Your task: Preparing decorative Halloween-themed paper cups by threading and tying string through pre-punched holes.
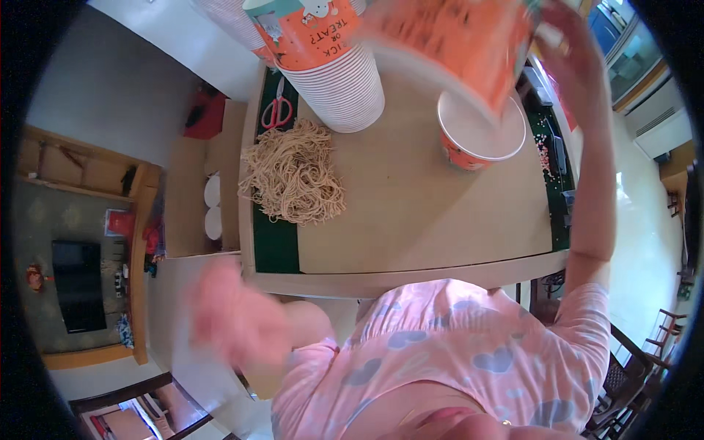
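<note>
1. Curling partway, the right hand [576, 53] is gripping a blurred orange printed item [458, 37] at twelve to one o'clock.
2. Its lower corner is overlapping the white-rimmed tub [477, 137] at two; contact is unclear.
3. The left hand [238, 317] is blurring beyond the table edge [345, 284] at eight; finger opening cannot be told.
4. Tan strands [297, 176] are lying at nine; brown board [418, 213] is giving room toward six.

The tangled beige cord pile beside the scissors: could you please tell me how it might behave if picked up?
The cord pile would probably be floppy, since its thin strands curl in loops. Lifting some would likely drag others, as they lie tangled.
</note>
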A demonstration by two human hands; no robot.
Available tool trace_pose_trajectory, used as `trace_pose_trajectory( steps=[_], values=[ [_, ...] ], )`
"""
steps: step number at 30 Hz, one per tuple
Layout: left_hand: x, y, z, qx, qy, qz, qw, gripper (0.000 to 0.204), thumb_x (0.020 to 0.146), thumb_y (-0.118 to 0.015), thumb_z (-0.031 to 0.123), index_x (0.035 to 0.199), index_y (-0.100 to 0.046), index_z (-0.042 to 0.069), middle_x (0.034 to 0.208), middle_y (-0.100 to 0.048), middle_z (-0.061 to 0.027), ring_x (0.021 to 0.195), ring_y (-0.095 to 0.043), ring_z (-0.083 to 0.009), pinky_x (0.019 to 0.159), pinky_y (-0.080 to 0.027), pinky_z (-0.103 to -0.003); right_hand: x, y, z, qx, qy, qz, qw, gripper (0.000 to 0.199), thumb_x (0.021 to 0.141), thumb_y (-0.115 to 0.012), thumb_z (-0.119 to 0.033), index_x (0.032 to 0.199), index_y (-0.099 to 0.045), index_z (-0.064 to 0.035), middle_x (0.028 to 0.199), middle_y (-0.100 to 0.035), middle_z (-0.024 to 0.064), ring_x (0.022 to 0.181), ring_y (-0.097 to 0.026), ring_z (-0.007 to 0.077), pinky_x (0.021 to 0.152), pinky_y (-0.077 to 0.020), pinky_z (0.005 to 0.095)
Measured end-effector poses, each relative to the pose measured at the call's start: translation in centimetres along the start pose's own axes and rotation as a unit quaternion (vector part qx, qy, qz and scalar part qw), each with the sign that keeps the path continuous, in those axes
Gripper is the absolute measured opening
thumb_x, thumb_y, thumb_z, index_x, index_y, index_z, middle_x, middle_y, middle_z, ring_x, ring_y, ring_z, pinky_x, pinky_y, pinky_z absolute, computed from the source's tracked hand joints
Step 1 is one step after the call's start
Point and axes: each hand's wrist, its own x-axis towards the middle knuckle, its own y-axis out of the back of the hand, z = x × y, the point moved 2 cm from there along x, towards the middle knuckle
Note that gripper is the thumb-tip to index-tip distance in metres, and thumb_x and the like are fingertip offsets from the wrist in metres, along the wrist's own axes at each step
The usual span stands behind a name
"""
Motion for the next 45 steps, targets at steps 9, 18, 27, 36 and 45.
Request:
trace_pose_trajectory(
  steps=[9, 18, 27, 36, 45],
  values=[
    [3.7, -1.2, 8.6, -0.294, -0.288, -0.144, 0.900, 0.044, 0.093, -0.057, 0.036, 0.127, -0.052, 0.009, 0.137, -0.049, -0.0091, 0.125, -0.046, -0.0229, 0.104, -0.038, -0.040, 7.6, 1.2, 8.6, -0.323, 0.171, 0.094, 0.926, 0.041, 0.078, -0.063, -0.004, 0.118, -0.053, -0.0038, 0.111, -0.053, 0.0178, 0.109, -0.050, 0.0380, 0.091, -0.0447, 0.0447],
    [4.1, -2.3, 9.4, -0.087, -0.275, -0.144, 0.946, 0.029, 0.095, -0.052, 0.020, 0.117, -0.053, 0.000, 0.118, -0.055, -0.0122, 0.111, -0.051, -0.0260, 0.092, -0.044, -0.035, 4.0, -1.3, 15.7, -0.363, 0.217, -0.081, 0.903, 0.058, 0.080, -0.068, -0.009, 0.133, -0.048, -0.0200, 0.144, -0.041, 0.0084, 0.133, -0.037, 0.0327, 0.108, -0.0370, 0.0442],
    [3.9, -3.0, 9.2, -0.080, -0.246, -0.145, 0.955, 0.030, 0.090, -0.057, 0.012, 0.118, -0.053, 0.001, 0.119, -0.054, -0.0093, 0.107, -0.053, -0.0208, 0.085, -0.046, -0.032, -4.2, -1.9, 12.7, -0.184, -0.044, 0.019, 0.982, 0.029, 0.088, -0.059, -0.012, 0.117, -0.057, -0.0098, 0.115, -0.059, 0.0167, 0.106, -0.059, 0.0351, 0.088, -0.0494, 0.0424],
    [3.3, -2.3, 8.1, -0.128, -0.208, -0.148, 0.958, 0.029, 0.090, -0.057, 0.019, 0.115, -0.053, 0.004, 0.114, -0.051, -0.0065, 0.104, -0.050, -0.0198, 0.086, -0.042, -0.033, -1.9, -3.5, 10.5, -0.251, 0.048, 0.003, 0.967, 0.036, 0.090, -0.054, -0.011, 0.126, -0.053, -0.0107, 0.123, -0.058, 0.0145, 0.111, -0.056, 0.0366, 0.093, -0.0459, 0.0418],
    [-3.6, 2.2, -1.3, 0.043, 0.010, 0.052, 0.998, 0.014, 0.088, -0.061, 0.020, 0.090, -0.055, 0.007, 0.086, -0.058, -0.0063, 0.079, -0.053, -0.0176, 0.071, -0.044, -0.034, -8.1, -5.3, 11.6, -0.177, -0.211, -0.229, 0.933, 0.035, 0.087, -0.058, -0.012, 0.121, -0.057, -0.0091, 0.088, -0.065, 0.0222, 0.082, -0.065, 0.0350, 0.075, -0.0502, 0.0427]
  ],
)
